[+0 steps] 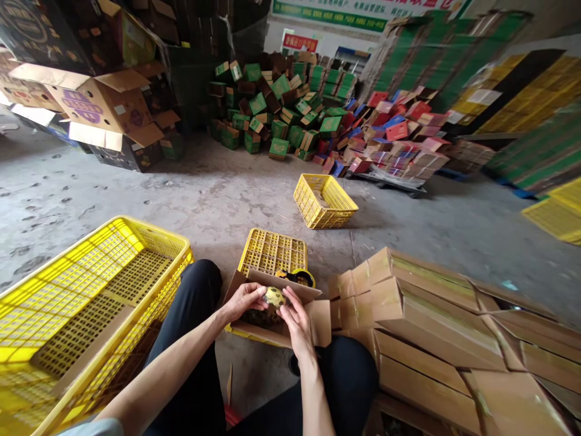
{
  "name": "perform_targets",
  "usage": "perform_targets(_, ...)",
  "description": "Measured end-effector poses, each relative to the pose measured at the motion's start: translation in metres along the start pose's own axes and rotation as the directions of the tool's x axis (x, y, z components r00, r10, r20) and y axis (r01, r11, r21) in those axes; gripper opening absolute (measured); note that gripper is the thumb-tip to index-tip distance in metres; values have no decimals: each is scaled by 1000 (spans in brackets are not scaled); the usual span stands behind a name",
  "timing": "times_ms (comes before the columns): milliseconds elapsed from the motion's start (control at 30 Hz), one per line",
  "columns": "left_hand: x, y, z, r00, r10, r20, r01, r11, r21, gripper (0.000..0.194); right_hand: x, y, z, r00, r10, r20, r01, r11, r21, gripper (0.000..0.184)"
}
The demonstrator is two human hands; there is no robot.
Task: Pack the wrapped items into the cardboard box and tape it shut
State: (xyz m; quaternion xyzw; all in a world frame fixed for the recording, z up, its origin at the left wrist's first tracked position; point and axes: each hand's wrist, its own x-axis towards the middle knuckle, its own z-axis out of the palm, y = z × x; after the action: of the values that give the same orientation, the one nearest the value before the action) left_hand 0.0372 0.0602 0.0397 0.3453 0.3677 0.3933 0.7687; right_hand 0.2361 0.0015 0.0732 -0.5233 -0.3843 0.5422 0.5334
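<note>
hands [271, 303] partly curled, fingertips of both holding a mottled yellow-green fruit [275, 297] between them

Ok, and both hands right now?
Left hand: fingertips on the left end of a dark-spotted yellow item.
Right hand: fingers on its right end, sharing the hold.
</note>
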Motion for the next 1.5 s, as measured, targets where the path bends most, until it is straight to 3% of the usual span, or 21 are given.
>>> perform_targets(333,-2,3,3,1000,-18,20,19,999,-33,64,3,6,-2,988,78,-135,-71,996,59,58)
perform_targets(433,-5,5,4,999,14,49,-12,999,-45,77,4,8,-3,979,105,-177,-90,992,92,60)
perform_targets(500,-7,6,5,996,35,85,-33,999,-32,84,5,9,-3,977,127,-171,-111,989,98,62)
perform_targets(600,-6,5,4,992,50,112,-49,999,-10,77,5,8,-3,977,148,-157,-139,988,67,65)
perform_targets(800,0,3,2,999,46,20,-47,998,35,63,1,1,-2,983,120,-141,-135,986,-99,63)
perform_targets(1033,-2,3,3,999,42,9,-43,995,95,60,-1,-2,1,996,86,-11,-86,996,-23,71)
perform_targets(1300,-3,4,5,997,47,55,-48,999,25,58,-2,-1,0,990,133,-54,-134,991,-25,67)
perform_targets(1500,-4,6,3,995,88,57,-92,992,82,55,3,8,-2,986,159,-47,-157,987,45,72)
